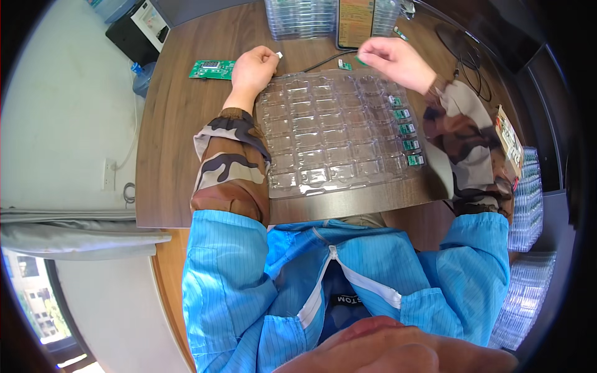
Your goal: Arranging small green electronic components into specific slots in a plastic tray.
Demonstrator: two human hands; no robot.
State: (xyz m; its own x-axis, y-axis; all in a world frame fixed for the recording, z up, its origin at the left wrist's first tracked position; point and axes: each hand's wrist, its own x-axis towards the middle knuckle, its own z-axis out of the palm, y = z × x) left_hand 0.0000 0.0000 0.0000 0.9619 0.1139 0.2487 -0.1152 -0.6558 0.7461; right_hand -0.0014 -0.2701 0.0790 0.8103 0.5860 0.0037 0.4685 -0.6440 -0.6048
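Observation:
My left hand [252,71] is closed beyond the tray's far left corner, with a small white connector [279,55] showing at its fingertips. Just left of it lies a green circuit board with a small display [211,69], partly covered by that hand. My right hand [398,61] is pinched above the tray's far right edge; a sliver of a small green circuit board [359,60] shows at its fingertips. Another small board [344,64] rests on the table nearby. The clear plastic tray [317,130] has several small green boards [407,128] down its right column; its other visible pockets hold nothing.
A phone [355,23] stands upright at the back against stacked clear trays [300,20]. A black cable [329,61] runs behind the tray. More cables [476,71] lie at the right, near a cardboard box [510,142] and further tray stacks [528,199]. One more small board [400,33] lies far right.

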